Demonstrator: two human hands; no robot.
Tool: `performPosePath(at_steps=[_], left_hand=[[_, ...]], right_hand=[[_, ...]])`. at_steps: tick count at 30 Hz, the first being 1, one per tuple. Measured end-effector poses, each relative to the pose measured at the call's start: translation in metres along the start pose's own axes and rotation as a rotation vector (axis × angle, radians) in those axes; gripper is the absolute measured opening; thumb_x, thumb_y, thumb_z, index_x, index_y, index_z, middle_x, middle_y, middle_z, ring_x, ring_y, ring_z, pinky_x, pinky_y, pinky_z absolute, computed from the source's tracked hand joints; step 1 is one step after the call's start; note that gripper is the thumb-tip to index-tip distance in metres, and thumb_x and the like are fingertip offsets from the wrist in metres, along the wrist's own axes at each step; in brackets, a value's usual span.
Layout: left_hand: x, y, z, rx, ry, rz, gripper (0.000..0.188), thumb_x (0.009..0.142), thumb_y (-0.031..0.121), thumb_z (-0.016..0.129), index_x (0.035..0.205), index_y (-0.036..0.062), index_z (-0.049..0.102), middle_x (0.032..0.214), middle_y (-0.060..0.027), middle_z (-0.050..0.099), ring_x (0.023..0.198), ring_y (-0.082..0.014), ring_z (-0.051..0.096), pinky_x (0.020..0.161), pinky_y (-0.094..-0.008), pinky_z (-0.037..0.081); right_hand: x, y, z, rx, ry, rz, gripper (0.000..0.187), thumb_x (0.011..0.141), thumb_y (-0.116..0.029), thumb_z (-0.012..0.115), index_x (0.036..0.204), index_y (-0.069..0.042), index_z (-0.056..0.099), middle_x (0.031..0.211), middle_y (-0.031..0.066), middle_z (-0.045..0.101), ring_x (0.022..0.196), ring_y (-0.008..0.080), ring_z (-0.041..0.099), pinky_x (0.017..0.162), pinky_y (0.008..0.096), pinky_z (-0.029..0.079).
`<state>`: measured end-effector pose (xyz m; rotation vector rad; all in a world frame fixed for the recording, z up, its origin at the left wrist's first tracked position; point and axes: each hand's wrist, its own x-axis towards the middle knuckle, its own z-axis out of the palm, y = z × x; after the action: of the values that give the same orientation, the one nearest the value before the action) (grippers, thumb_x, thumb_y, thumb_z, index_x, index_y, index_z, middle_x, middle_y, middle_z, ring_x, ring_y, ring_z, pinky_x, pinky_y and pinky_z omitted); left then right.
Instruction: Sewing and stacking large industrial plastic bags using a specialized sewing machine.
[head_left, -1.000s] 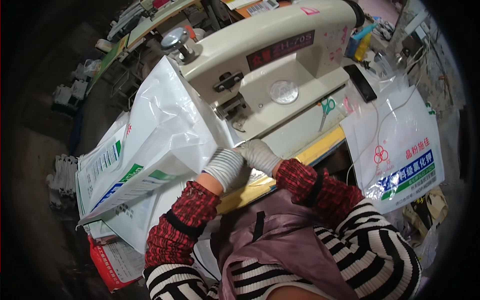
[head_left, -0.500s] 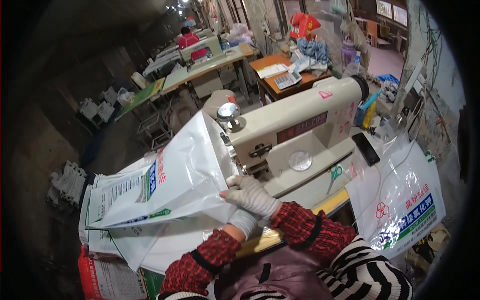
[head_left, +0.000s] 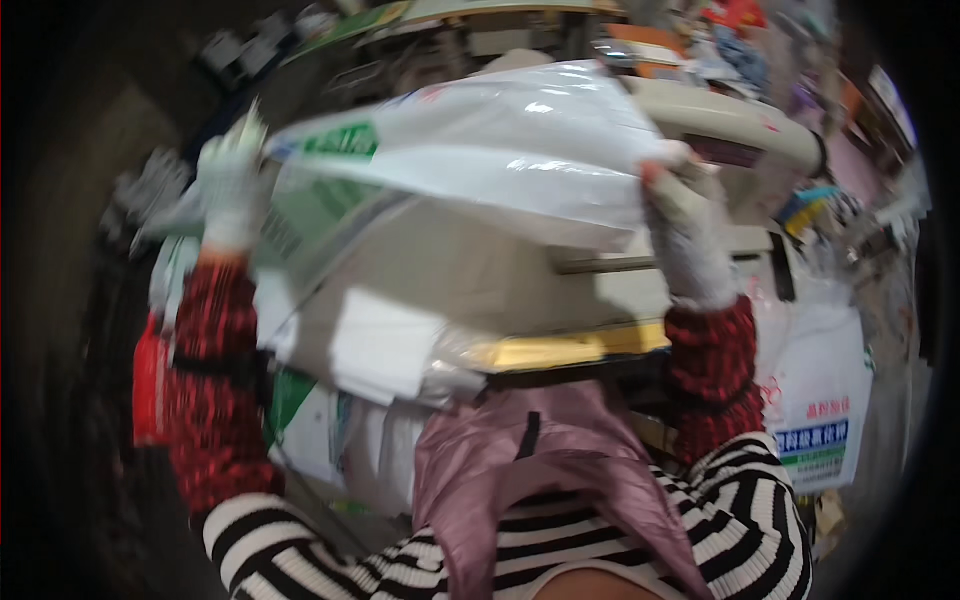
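Observation:
A white woven plastic bag (head_left: 480, 150) with green and blue print is lifted and stretched sideways between my hands, above the table. At its left end, my left hand (head_left: 232, 190), in a pale knit glove, is closed on a corner. Its right edge is gripped by my right hand (head_left: 690, 225), gloved with bare fingertips showing. Just behind the bag and my right hand stands a beige sewing machine (head_left: 740, 115), its needle area hidden by the bag. Motion blurs part of the bag.
White folded sheets (head_left: 385, 345) lie near the front edge, beside a yellow edge strip (head_left: 570, 347). Another printed bag (head_left: 820, 400) hangs at the right. A dark phone (head_left: 781, 265) lies right of my right hand. At the left is a red package (head_left: 150, 385).
The bag has come away from the sewing machine's needle end and is now raised and spread out. My left hand moved far left and up; my right hand moved right and up.

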<state>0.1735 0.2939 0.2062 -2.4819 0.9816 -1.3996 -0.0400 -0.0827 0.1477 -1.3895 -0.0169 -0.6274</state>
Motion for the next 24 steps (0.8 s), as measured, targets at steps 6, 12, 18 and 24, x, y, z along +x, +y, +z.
performPosePath(at_steps=[6,12,18,24], left_hand=[[0.001,-0.014,-0.041,0.037,0.407,-0.066,0.011,0.069,0.011,0.061,0.080,0.0094,0.059,0.074,-0.0091,0.061,0.072,-0.0299,0.059,0.072,-0.0430,0.042],[-0.143,-0.010,0.005,-0.087,-0.070,-0.531,0.009,0.071,0.004,0.057,0.078,0.0078,0.059,0.075,-0.0097,0.062,0.078,-0.0292,0.061,0.075,-0.0404,0.043],[-0.265,0.009,0.012,-0.090,-0.065,-0.710,0.011,0.075,0.002,0.051,0.083,0.0019,0.059,0.085,-0.0181,0.063,0.079,-0.0352,0.060,0.069,-0.0398,0.048],[-0.282,0.004,0.036,-0.233,-0.603,-1.435,0.045,0.091,0.036,0.042,0.093,0.0001,0.068,0.085,-0.0201,0.068,0.082,-0.0318,0.064,0.077,-0.0413,0.047]], right_hand=[[0.006,0.061,0.000,-0.005,0.003,-0.005,0.009,0.087,-0.013,0.062,0.086,-0.004,0.061,0.074,-0.0005,0.061,0.062,0.0048,0.054,0.058,0.0196,0.044],[-0.060,0.089,0.037,-0.143,-0.232,0.054,0.011,0.083,-0.001,0.058,0.092,-0.002,0.064,0.079,0.0006,0.064,0.072,0.0088,0.058,0.067,0.0246,0.048],[-0.094,0.097,0.072,-0.705,-0.790,0.080,0.023,0.078,-0.021,0.066,0.083,0.000,0.060,0.078,0.0219,0.059,0.072,0.0351,0.062,0.071,0.0373,0.050],[-0.144,0.076,0.102,-0.784,-1.022,-0.412,0.015,0.073,-0.016,0.057,0.087,-0.011,0.059,0.069,0.0125,0.059,0.067,0.0327,0.061,0.056,0.0445,0.047]])
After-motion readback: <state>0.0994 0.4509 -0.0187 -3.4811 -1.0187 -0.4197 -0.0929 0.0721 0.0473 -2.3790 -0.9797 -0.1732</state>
